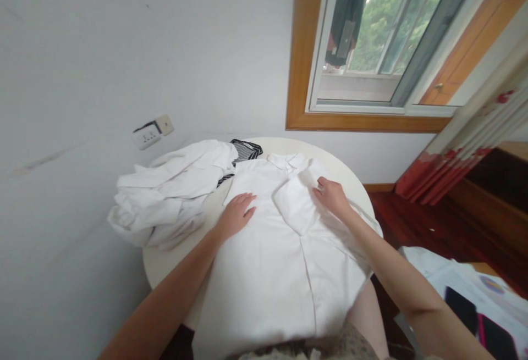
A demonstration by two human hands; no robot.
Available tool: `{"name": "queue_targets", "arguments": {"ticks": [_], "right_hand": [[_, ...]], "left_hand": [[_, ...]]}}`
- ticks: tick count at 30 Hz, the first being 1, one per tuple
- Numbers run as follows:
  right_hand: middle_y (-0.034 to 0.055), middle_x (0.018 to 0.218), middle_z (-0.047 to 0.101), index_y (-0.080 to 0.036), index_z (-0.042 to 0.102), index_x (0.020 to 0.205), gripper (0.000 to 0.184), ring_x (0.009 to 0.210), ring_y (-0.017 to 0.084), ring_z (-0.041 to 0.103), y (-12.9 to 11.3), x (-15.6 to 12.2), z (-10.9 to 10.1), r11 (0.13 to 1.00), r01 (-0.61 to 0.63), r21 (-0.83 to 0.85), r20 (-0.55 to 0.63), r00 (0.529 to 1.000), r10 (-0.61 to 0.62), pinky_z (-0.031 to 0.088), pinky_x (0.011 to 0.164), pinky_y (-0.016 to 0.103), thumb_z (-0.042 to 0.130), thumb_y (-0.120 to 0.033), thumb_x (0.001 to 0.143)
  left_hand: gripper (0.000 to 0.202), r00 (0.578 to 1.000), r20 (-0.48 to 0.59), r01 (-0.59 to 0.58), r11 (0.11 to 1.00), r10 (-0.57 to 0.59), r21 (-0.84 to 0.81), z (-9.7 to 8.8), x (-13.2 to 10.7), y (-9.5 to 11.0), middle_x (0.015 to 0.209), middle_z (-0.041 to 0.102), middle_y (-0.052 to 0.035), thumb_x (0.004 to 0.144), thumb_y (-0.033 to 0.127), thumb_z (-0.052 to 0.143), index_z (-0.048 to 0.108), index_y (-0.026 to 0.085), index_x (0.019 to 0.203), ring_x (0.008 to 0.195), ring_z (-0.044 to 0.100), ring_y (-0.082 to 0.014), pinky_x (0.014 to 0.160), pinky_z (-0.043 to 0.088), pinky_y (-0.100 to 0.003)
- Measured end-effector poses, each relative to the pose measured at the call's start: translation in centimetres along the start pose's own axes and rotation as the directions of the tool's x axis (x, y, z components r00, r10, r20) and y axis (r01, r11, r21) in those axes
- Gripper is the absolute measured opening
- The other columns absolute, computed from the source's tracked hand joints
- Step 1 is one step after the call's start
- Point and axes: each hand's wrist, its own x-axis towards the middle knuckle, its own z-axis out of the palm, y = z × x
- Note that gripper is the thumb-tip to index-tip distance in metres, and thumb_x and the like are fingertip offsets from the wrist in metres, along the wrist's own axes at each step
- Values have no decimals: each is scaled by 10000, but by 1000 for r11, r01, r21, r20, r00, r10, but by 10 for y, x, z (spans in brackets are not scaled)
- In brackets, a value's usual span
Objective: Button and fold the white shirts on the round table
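A white collared shirt lies spread over the round table, its collar toward the wall and its lower end hanging over the near edge. My left hand rests flat on the left side of the shirt, fingers stretched out. On the right, my right hand pinches a fold of the shirt near the collar, with the thumb and fingers closed. Between the hands, a front panel is folded back at an angle. The fabric under the right forearm is partly hidden.
Crumpled white clothes are heaped on the table's left, beside a black-and-white striped cloth. A wall socket sits behind them. At lower right, phone-like dark objects lie on a pale cover. A curtain hangs by the window.
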Motion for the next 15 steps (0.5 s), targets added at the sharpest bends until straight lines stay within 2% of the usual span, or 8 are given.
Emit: {"name": "queue_targets", "arguments": {"ticks": [2,5,7,10,13,15], "right_hand": [[48,838,700,-204,553,950,132,832,208,653,-21,-13,-4,984,166,63,-55,985,-162,362,987,393,488,-313,913],[13,748,688,-212,550,955,144,780,189,658,-55,-32,-3,913,389,124,-95,920,-379,248,1089,447,471,-329,931],[18,744,689,-205,565,980,176,773,183,658,-76,-41,0,858,491,150,-90,871,-482,190,1115,467,466,-345,941],[43,787,707,-198,593,1003,261,802,187,660,-96,-48,0,774,596,214,-41,797,-603,179,1117,479,438,-404,963],[34,830,723,-219,632,968,347,863,182,663,-101,-49,-6,685,655,318,20,718,-696,196,1113,468,369,-443,991],[25,876,733,-232,652,962,382,903,172,661,-93,-43,-9,678,638,366,40,717,-696,217,1107,450,330,-432,1006]], "left_hand": [[408,1000,-19,11,997,-13,-73,-5,2,6,1254,627,-100,949,394,382,578,194,1246,1198,547,-229,1082,411,-431],[438,997,-57,36,985,-46,-171,-14,5,16,1274,614,-93,973,408,325,547,198,1287,1206,539,-216,1084,408,-422],[468,993,-94,50,970,-74,-236,-20,6,21,1317,585,-97,988,406,276,521,180,1317,1244,508,-208,1109,377,-417],[499,991,-102,44,934,-86,-354,-29,5,25,1321,581,-97,997,425,233,543,168,1292,1258,493,-197,1124,353,-405],[578,999,-25,19,877,-35,-480,-34,1,25,1197,653,-97,990,489,193,676,173,1034,1179,553,-201,1083,389,-391],[649,999,54,37,829,-9,-558,-35,-1,24,1060,701,-96,981,529,167,682,176,803,1079,607,-200,1025,431,-374]]}}
